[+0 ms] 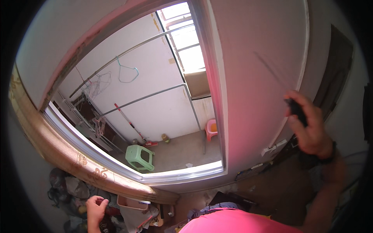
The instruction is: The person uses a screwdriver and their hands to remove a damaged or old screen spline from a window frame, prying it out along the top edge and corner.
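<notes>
My right hand point(312, 130) is raised at the right, its fingers wrapped round the black handle of a long screwdriver point(298, 112). The tool's thin shaft points up and to the left in front of the pale wall point(252, 97); motion blurs it, so its tip is hard to make out. Low at the left, my left hand point(96, 209) is closed with curled fingers, near a heap of dark bags and clothes point(74, 190). Whether anything is between those fingers is hidden.
A framed opening with a light sill point(186, 174) shows a small room beyond. In there are a green stool point(140, 158), a pink chair point(211, 130), a red-handled mop point(130, 123) and hangers on rails. A patterned curtain point(89, 167) borders the left; a pinkish bin point(133, 203) stands below.
</notes>
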`<state>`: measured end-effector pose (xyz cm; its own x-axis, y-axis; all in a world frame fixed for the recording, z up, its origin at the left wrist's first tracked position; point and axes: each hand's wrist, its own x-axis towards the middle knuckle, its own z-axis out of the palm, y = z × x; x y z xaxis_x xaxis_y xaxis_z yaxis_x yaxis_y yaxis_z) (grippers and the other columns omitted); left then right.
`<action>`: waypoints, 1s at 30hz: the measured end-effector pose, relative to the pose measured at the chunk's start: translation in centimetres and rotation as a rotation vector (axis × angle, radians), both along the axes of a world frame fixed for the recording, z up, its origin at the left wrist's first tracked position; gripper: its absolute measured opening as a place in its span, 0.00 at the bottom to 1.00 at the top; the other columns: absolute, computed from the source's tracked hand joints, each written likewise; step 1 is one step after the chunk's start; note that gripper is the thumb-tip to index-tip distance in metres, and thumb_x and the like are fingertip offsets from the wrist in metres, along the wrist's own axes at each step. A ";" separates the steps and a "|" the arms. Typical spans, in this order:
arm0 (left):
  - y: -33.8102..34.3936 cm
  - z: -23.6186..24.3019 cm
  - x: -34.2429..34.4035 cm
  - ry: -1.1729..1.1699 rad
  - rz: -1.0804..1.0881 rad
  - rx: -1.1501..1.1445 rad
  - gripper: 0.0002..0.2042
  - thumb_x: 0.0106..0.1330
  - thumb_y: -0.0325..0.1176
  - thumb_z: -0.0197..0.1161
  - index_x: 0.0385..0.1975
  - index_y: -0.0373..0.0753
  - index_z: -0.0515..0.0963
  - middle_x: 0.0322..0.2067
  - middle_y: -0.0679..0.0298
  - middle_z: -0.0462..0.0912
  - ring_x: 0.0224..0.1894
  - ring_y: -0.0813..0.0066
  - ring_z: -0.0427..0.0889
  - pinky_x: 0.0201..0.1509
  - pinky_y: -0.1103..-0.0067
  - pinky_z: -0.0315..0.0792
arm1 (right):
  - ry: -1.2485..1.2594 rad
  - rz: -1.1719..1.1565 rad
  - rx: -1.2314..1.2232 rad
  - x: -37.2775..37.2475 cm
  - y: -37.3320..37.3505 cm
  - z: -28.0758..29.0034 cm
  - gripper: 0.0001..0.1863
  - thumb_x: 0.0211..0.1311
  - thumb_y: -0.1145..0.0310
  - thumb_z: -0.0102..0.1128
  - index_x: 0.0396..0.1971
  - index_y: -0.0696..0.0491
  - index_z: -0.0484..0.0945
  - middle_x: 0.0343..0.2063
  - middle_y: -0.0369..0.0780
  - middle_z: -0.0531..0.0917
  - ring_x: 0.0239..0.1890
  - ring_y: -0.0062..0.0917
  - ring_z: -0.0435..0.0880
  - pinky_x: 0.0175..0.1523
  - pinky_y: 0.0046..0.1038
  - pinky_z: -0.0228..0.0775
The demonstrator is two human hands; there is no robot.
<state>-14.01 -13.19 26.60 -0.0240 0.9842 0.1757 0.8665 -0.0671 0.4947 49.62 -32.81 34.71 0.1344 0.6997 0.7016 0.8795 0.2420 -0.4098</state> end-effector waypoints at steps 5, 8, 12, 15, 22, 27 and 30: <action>2.1 4.8 4.2 0.001 -0.108 0.144 0.06 0.60 0.26 0.70 0.30 0.31 0.80 0.24 0.62 0.83 0.27 0.79 0.79 0.33 0.78 0.75 | -0.054 0.034 0.170 -5.1 6.4 -2.1 0.28 0.63 0.83 0.53 0.66 0.62 0.67 0.35 0.50 0.80 0.35 0.39 0.83 0.43 0.34 0.76; 2.9 3.5 6.5 -0.154 -0.172 0.172 0.05 0.62 0.25 0.69 0.33 0.32 0.81 0.25 0.65 0.82 0.27 0.81 0.79 0.34 0.80 0.74 | -0.035 0.045 0.246 -6.8 8.9 -3.3 0.30 0.63 0.83 0.52 0.67 0.65 0.65 0.34 0.52 0.80 0.33 0.43 0.82 0.42 0.37 0.76; 3.8 -1.5 10.8 -0.377 -0.230 0.115 0.06 0.63 0.25 0.69 0.37 0.32 0.81 0.27 0.67 0.82 0.29 0.82 0.78 0.34 0.82 0.73 | -0.014 0.010 0.253 -7.4 10.2 -4.1 0.31 0.64 0.82 0.51 0.68 0.67 0.62 0.33 0.53 0.79 0.31 0.45 0.81 0.40 0.38 0.75; 4.8 -4.5 16.2 -0.495 -0.348 0.047 0.08 0.64 0.25 0.69 0.40 0.32 0.81 0.27 0.66 0.82 0.29 0.82 0.78 0.34 0.83 0.74 | -0.078 -0.107 0.275 -7.7 11.0 -5.0 0.32 0.64 0.80 0.52 0.69 0.66 0.61 0.32 0.52 0.78 0.29 0.46 0.81 0.38 0.38 0.75; 5.0 -8.2 25.5 -0.638 -0.659 -0.038 0.10 0.63 0.26 0.71 0.42 0.32 0.81 0.26 0.64 0.84 0.26 0.82 0.80 0.31 0.83 0.74 | -0.142 -0.367 0.120 -9.5 10.5 -7.7 0.32 0.62 0.79 0.53 0.68 0.64 0.63 0.30 0.50 0.76 0.28 0.45 0.81 0.34 0.38 0.78; 3.8 -8.8 28.6 -0.637 -0.719 -0.109 0.11 0.63 0.29 0.72 0.42 0.31 0.82 0.27 0.62 0.84 0.28 0.80 0.83 0.33 0.81 0.76 | -0.166 -0.367 0.183 -9.4 11.3 -9.0 0.31 0.60 0.80 0.54 0.66 0.64 0.65 0.34 0.50 0.76 0.29 0.45 0.82 0.34 0.36 0.78; 3.6 -8.8 30.0 -0.626 -0.773 -0.131 0.12 0.62 0.30 0.72 0.42 0.31 0.82 0.28 0.61 0.85 0.29 0.79 0.83 0.35 0.80 0.77 | -0.244 -0.424 0.257 -9.0 12.1 -7.1 0.31 0.58 0.81 0.55 0.65 0.65 0.67 0.37 0.50 0.76 0.31 0.43 0.83 0.35 0.35 0.78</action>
